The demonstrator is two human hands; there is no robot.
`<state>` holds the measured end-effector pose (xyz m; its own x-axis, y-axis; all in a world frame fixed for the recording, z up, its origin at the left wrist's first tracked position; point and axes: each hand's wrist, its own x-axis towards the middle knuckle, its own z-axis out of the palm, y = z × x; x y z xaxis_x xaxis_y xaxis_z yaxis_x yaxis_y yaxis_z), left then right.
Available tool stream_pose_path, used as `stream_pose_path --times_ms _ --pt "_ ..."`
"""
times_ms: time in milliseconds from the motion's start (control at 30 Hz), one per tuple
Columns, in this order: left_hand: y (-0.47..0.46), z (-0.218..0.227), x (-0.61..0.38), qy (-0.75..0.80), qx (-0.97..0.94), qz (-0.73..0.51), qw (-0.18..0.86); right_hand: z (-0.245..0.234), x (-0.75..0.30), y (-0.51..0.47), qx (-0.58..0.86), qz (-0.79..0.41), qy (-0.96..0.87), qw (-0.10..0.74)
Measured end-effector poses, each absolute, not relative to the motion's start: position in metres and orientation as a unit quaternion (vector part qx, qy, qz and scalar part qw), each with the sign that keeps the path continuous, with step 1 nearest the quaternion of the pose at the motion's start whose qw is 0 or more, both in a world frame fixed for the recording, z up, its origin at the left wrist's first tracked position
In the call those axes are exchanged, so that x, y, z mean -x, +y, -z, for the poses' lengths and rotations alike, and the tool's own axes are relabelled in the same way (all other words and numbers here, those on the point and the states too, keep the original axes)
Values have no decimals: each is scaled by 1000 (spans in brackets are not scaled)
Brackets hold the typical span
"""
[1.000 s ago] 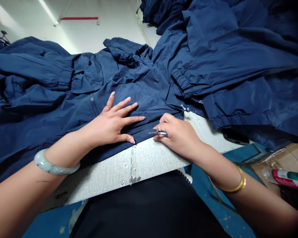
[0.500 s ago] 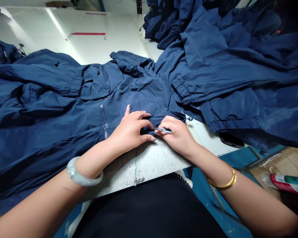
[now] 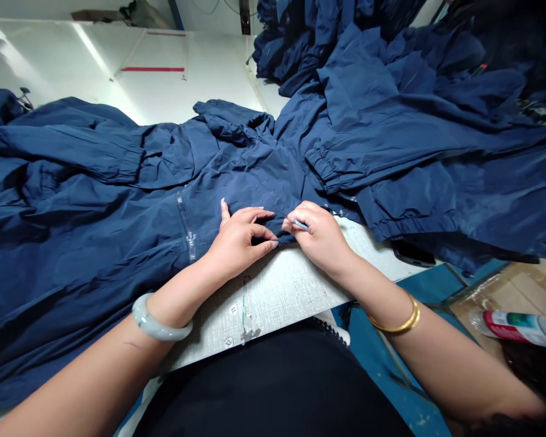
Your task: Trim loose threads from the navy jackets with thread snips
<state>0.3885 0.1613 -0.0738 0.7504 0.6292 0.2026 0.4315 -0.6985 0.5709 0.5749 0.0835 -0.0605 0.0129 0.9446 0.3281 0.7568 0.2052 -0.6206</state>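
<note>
The left hand's [image 3: 239,247] grip was narrow, thumb and finger pinching the edge of the garment [image 3: 255,177] on the counter [image 3: 282,297]. The right hand's [image 3: 322,235] grip was curled around a tool [image 3: 301,225]. The bottle's [image 3: 521,326] contents were unclear.

Clothing workshop, by look of things. Long pale worktable [image 3: 282,297] with small lettered labels [image 3: 233,309] near front edge. Navy clothing [image 3: 250,176] spread across it, gathered cuffs [image 3: 321,173] showing; more cloth [image 3: 291,45] in same navy heaped at far right, many pieces in one colour, as in batch work. Red strips [image 3: 152,69] on pale surface [image 3: 218,70] beyond. Cardboard box [image 3: 528,285] and bottle [image 3: 514,326] low at right, beside worktable.
</note>
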Motion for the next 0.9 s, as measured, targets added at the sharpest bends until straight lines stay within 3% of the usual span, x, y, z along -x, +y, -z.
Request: stream_pose_path --times_ms 133,400,767,900 --pt "161 72 -389 313 -887 -191 280 63 -582 87 621 -180 -655 392" --pt "161 67 -389 334 -864 -191 325 61 -573 79 611 -148 -723 286" --pt "165 67 -386 336 -822 -205 412 60 -576 97 622 -343 -570 413" --pt "166 67 -384 341 -799 -210 449 58 -580 94 619 -311 -592 412"
